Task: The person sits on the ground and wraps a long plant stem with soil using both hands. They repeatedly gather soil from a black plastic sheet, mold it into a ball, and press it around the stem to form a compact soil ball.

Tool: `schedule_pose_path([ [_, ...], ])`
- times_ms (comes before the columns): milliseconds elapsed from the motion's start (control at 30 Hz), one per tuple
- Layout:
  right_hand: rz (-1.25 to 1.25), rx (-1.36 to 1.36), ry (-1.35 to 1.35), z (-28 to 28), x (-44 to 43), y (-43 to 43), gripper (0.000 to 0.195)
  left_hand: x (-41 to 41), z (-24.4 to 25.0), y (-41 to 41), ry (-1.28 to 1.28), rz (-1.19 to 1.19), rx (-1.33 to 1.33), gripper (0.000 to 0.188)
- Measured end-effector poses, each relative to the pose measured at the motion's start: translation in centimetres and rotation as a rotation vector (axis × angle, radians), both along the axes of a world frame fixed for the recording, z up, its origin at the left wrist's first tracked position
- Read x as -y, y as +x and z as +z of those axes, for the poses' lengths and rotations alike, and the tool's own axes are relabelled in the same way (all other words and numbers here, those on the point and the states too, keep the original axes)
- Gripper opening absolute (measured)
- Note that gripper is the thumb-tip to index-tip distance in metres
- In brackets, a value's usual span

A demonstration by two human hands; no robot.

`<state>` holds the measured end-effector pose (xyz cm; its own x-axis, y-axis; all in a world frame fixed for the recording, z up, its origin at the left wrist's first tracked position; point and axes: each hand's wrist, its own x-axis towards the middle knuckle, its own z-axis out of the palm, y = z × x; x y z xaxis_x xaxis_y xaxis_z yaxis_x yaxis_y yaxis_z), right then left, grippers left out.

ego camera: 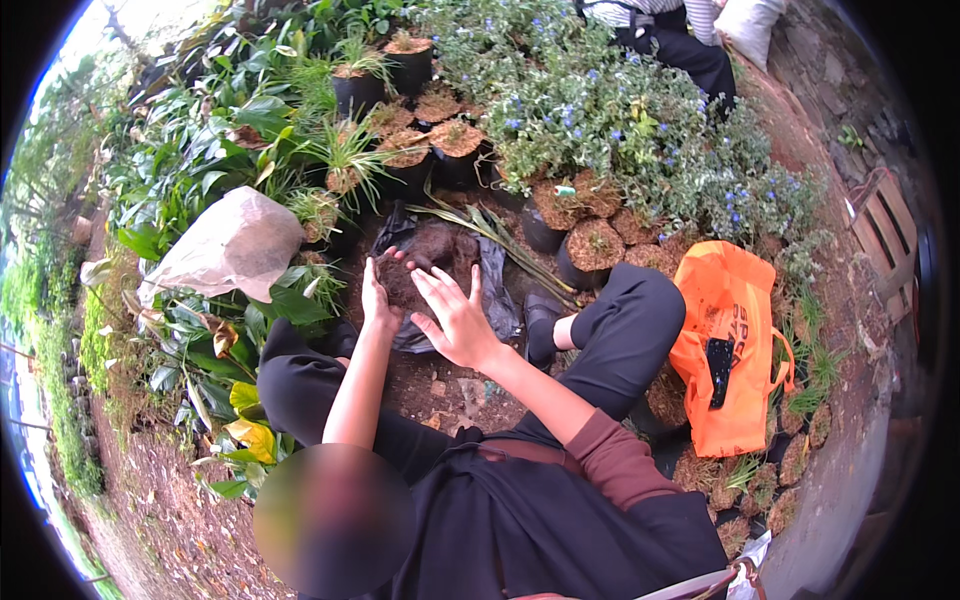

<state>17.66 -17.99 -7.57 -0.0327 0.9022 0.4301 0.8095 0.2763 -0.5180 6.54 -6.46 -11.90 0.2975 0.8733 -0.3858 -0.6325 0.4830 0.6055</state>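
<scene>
Both of my hands are raised over a black plastic bag point(495, 285) that lies on the ground between my legs. Dark brown fibrous material point(446, 244) is heaped on the bag. My left hand point(382, 289) is cupped at the side of a ball of the same fiber point(397, 281). My right hand point(454, 315) is spread, palm towards that ball, its fingertips near or against it; contact cannot be told. Long green leaf stalks point(510, 244) lie just behind the bag.
Fiber-topped black pots point(592, 247) and leafy plants surround me. A whitish sheet bag point(232, 244) rests at left. At right lies an orange bag point(720, 300) with a phone point(718, 367) on it. Another person point(675, 37) sits at the top right. A wooden crate point(885, 232) stands far right.
</scene>
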Motion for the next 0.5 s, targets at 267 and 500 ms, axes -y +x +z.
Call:
schedule_pose_path([
  [267,-0.409,-1.098,-0.140,-14.8,-3.5,7.0,0.040,0.3,-5.9,3.7,-0.111,0.061,0.338,0.047],
  [500,-1.028,-1.483,-0.332,-27.3,-5.1,10.9,0.020,-0.4,-9.4,4.5,-0.203,0.116,0.377,0.052],
])
